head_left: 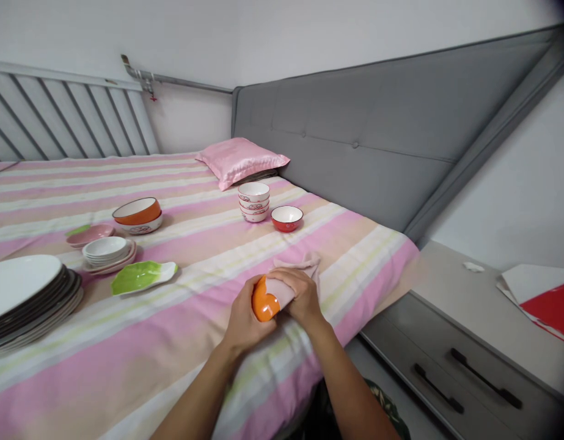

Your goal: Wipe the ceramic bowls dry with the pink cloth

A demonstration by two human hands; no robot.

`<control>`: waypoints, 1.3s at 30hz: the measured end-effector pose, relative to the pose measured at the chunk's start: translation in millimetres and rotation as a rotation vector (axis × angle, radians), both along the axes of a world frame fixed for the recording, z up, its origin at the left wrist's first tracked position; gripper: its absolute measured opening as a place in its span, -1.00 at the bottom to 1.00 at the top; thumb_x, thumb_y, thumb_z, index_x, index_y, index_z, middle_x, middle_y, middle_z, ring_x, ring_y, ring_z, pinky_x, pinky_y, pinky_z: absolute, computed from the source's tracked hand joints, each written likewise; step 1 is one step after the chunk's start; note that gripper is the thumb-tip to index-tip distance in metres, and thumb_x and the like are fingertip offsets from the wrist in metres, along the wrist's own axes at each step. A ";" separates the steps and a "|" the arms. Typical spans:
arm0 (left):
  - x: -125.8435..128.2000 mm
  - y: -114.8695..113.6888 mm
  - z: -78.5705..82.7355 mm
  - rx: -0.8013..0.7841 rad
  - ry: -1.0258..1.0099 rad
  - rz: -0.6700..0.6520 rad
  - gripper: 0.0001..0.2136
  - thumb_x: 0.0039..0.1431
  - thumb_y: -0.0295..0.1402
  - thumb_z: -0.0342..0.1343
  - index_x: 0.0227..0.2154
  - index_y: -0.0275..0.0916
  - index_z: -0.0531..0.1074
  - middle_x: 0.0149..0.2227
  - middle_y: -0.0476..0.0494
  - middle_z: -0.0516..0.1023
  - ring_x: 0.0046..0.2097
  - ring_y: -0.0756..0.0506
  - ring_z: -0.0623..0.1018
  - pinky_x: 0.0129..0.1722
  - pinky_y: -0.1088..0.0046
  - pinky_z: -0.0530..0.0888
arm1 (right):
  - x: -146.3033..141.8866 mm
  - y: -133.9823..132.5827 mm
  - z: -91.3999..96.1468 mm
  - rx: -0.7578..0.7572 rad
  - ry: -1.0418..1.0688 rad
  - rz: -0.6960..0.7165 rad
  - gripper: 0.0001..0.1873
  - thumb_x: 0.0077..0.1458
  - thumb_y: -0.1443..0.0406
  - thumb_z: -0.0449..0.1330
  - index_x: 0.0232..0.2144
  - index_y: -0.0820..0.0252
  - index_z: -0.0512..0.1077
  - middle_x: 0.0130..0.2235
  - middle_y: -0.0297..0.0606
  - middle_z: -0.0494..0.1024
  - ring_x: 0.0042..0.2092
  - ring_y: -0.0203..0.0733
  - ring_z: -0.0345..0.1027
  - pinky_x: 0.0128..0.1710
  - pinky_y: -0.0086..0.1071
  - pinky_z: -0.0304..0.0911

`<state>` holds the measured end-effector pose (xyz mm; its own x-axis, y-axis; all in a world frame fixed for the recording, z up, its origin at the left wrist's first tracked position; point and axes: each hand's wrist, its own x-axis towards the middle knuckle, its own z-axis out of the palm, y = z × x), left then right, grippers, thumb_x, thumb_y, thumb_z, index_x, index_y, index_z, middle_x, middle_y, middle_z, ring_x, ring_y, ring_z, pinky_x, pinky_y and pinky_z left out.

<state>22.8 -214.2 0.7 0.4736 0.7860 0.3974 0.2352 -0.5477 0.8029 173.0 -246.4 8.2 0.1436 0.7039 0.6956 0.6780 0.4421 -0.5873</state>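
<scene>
My left hand (245, 316) grips a small orange bowl (263, 304) from its left side, above the near part of the striped bedspread. Against the bowl's outside my right hand (301, 293) presses a pale pink cloth (311, 264), its fingers closed over it. The cloth's loose end trails out beyond the knuckles. The bowl is tilted, and its inside is hidden from me. A little farther off stand a red bowl (287, 225) with a white inside and a stack of white patterned bowls (254, 210).
At the left are stacked plates (25, 287), a green leaf-shaped dish (142, 278), small white dishes (106, 250) and an orange bowl (137, 212) resting on a white one. A pink pillow (242, 160) lies by the grey headboard (377, 116). A drawer cabinet (465, 330) stands at right.
</scene>
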 end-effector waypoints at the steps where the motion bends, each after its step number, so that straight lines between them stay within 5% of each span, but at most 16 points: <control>1: -0.1 -0.2 0.5 -0.003 0.000 -0.001 -0.36 -0.29 -0.55 0.10 0.00 -0.20 0.21 -0.05 -0.12 0.43 -0.07 -0.18 0.47 -0.08 0.26 0.43 | 0.8 0.5 -1.0 -0.010 0.021 0.014 -0.65 -0.02 0.46 0.08 -0.21 0.10 0.53 -0.16 -0.28 0.59 -0.09 -0.16 0.44 -0.02 -0.29 0.30; 15: -1.2 0.9 0.7 -0.007 0.014 0.001 -0.38 -0.27 -0.50 0.10 0.00 -0.19 0.19 -0.05 -0.16 0.43 -0.07 -0.21 0.47 -0.08 0.21 0.43 | 9.0 8.1 -10.5 -0.122 0.390 0.105 -0.54 -0.23 0.48 0.04 -0.27 0.14 0.56 -0.24 -0.26 0.62 -0.19 -0.11 0.50 -0.13 -0.29 0.38; 27: -2.0 1.3 2.3 -0.016 -0.003 -0.016 -0.38 -0.27 -0.51 0.08 0.00 -0.19 0.18 -0.04 -0.16 0.42 -0.06 -0.22 0.46 -0.04 0.17 0.40 | 14.0 18.4 -30.8 -0.136 0.450 0.118 -0.47 -0.25 0.49 -0.02 -0.23 0.15 0.55 -0.23 -0.26 0.62 -0.18 -0.12 0.50 -0.12 -0.28 0.38; 34: -4.3 -1.1 2.9 0.007 -0.038 -0.060 -0.36 -0.25 -0.48 0.11 0.03 -0.20 0.15 -0.01 -0.20 0.39 -0.03 -0.23 0.44 -0.04 0.16 0.41 | 8.1 5.8 -14.5 -0.094 0.390 0.081 -0.55 -0.20 0.48 0.06 -0.24 0.14 0.54 -0.23 -0.27 0.62 -0.20 -0.12 0.50 -0.15 -0.30 0.39; 39: -1.4 -5.7 3.4 0.067 -0.081 -0.060 -0.35 -0.19 -0.40 0.15 0.06 -0.24 0.13 0.03 -0.27 0.36 0.03 -0.26 0.43 0.02 0.14 0.38 | -1.1 -9.7 9.9 0.066 -0.025 -0.035 -0.68 0.06 0.45 0.08 -0.20 0.09 0.52 -0.16 -0.27 0.60 -0.08 -0.14 0.45 -0.03 -0.25 0.30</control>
<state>21.4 -219.9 4.0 0.4832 0.7278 0.4867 0.1364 -0.6116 0.7793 172.0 -256.0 18.1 0.1491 0.6512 0.7441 0.7079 0.4552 -0.5401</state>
